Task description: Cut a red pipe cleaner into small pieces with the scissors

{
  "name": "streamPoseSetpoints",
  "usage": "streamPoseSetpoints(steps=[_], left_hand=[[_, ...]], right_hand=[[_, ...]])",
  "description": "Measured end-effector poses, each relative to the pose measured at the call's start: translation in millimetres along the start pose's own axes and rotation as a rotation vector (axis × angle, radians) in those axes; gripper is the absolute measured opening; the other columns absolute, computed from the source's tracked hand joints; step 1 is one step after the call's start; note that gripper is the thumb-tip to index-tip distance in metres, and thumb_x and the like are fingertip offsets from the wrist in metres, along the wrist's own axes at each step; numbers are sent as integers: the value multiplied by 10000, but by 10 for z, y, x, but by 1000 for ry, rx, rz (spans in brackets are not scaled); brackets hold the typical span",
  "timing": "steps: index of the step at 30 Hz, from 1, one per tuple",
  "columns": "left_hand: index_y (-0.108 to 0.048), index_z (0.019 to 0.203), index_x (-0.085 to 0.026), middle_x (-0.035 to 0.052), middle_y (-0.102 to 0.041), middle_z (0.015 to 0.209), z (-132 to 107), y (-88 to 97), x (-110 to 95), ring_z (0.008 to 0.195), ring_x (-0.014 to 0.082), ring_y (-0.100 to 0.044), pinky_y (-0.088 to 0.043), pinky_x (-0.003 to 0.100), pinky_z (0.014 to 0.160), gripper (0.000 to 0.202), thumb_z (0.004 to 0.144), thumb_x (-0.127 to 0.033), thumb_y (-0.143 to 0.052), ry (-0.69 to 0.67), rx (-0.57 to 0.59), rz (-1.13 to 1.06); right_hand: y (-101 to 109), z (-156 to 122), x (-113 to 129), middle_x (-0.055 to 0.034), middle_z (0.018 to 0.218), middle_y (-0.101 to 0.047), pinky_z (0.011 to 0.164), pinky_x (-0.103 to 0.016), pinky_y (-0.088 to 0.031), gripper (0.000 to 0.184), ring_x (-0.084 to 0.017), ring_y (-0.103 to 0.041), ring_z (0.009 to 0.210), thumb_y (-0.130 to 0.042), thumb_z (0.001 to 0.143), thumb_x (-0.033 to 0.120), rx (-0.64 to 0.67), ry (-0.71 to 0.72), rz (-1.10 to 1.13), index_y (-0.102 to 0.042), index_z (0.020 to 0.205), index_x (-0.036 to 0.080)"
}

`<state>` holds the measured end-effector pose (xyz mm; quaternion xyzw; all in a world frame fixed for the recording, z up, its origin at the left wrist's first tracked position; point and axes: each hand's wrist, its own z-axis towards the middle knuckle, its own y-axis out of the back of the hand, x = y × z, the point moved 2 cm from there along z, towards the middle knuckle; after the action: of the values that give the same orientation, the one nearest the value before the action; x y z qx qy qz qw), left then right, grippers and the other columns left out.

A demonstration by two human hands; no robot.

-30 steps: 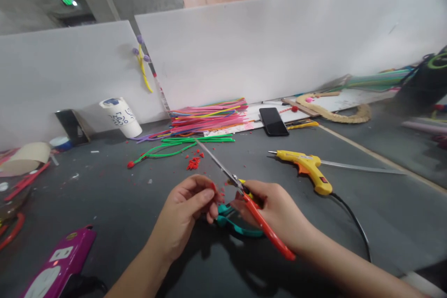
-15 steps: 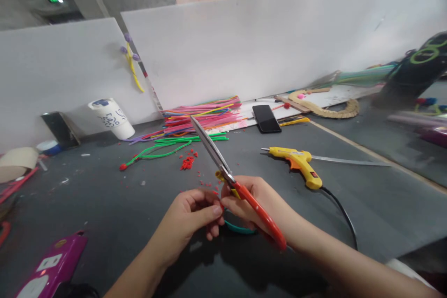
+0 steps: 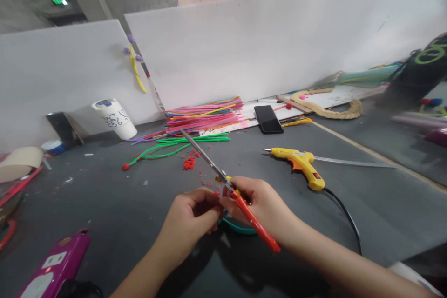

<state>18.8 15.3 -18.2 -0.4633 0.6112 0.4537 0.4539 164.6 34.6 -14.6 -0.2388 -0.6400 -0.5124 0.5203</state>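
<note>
Red-handled scissors point(image 3: 249, 212) rest in my right hand point(image 3: 265, 200), which is closed around them. Their blades look closed and point up and to the left over the table. My left hand point(image 3: 192, 214) is closed in a pinch right beside the right fingertips. Whatever lies between its fingers is hidden. A teal curved strip point(image 3: 240, 229) shows just below both hands. Small red clippings point(image 3: 189, 163) lie scattered beyond the fingertips. Green pipe cleaners point(image 3: 164, 149), one with a red ball at its end, lie behind them.
To the right lies a yellow glue gun point(image 3: 298, 160) with a clear stick and black cord. A phone point(image 3: 268, 119) and a bundle of coloured pipe cleaners point(image 3: 206, 114) sit near the white partition point(image 3: 244, 51). A white cup point(image 3: 115, 118) and a purple power strip point(image 3: 56, 265) are left.
The scissors have tipped further left, with their blades turned more edge-on. My left fingers have drawn in closer to my right fingertips. The view has shifted slightly.
</note>
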Motion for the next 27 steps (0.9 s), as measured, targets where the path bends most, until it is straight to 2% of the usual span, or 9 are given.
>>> streamPoseSetpoints(steps=[4, 6, 10, 15, 20, 27], left_hand=[[-626, 684, -146, -12, -611, 531, -11, 91, -25, 424, 80, -509, -398, 180, 412, 72, 651, -205, -649, -79, -143, -229], [-628, 691, -153, -4, -642, 587, -15, 147, -33, 445, 71, -520, -410, 168, 423, 60, 674, -205, -654, -148, -208, -310], [-651, 714, -165, -18, -642, 622, -10, 221, -50, 462, 46, -509, -411, 140, 434, 13, 713, -178, -645, -290, -258, -406], [-674, 713, -174, -33, -598, 568, -10, 243, -70, 455, 43, -506, -408, 130, 420, 16, 709, -171, -659, -357, -271, -470], [-678, 704, -185, -28, -615, 599, -22, 247, -81, 448, 51, -524, -414, 138, 405, 30, 680, -168, -683, -406, -250, -528], [-687, 738, -190, -21, -612, 580, -28, 248, -54, 442, 58, -525, -420, 148, 403, 65, 680, -163, -683, -395, -239, -523]], right_hand=[[82, -13, 38, 64, 543, -364, 474, -194, -261, 253, -89, -304, 515, -560, 710, 374, -59, 19, -161, -401, 622, 197], [107, -32, 57, 68, 531, -379, 465, -200, -236, 285, -91, -307, 493, -582, 694, 424, -60, 25, -305, -407, 650, 203], [100, -82, 32, 46, 548, -454, 476, -211, -229, 346, -106, -365, 475, -575, 685, 525, -67, 50, -534, -441, 691, 206], [64, -101, -57, 3, 613, -538, 479, -227, -231, 401, -142, -455, 509, -502, 712, 603, -38, 85, -683, -463, 724, 204], [76, -104, -62, -4, 608, -541, 475, -236, -217, 425, -151, -465, 506, -467, 725, 628, -27, 103, -748, -436, 693, 205], [87, -140, -97, -1, 594, -539, 473, -239, -210, 427, -147, -467, 496, -472, 729, 625, -28, 138, -764, -428, 686, 202]])
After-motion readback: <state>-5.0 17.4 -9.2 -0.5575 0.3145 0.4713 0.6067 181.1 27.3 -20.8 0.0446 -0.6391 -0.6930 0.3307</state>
